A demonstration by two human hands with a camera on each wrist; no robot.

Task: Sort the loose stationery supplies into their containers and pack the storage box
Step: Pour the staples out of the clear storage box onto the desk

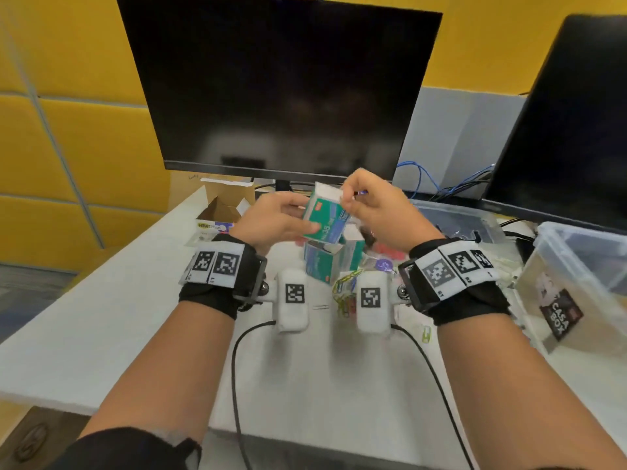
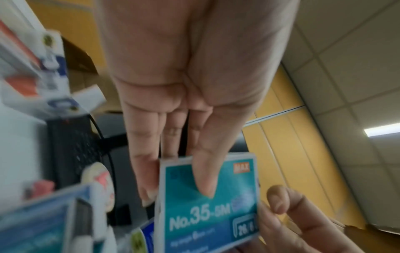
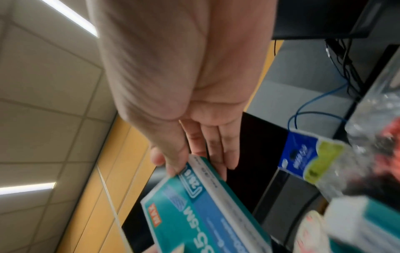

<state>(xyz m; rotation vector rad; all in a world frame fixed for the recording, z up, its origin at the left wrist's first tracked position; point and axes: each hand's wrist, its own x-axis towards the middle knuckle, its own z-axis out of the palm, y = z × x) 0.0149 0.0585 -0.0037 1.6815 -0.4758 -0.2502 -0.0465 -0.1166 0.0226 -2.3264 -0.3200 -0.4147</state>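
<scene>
Teal card staple box (image 1: 326,217), likely stiff and dense, is held above the counter's (image 1: 135,317) far middle, pinched by left hand (image 1: 271,220) and right hand (image 1: 376,212) at opposite ends.

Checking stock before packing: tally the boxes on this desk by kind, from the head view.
Teal staple boxes: 3 (one held, two on the table)
Open cardboard box: 1
Clear plastic boxes: 2
Total: 6
</scene>
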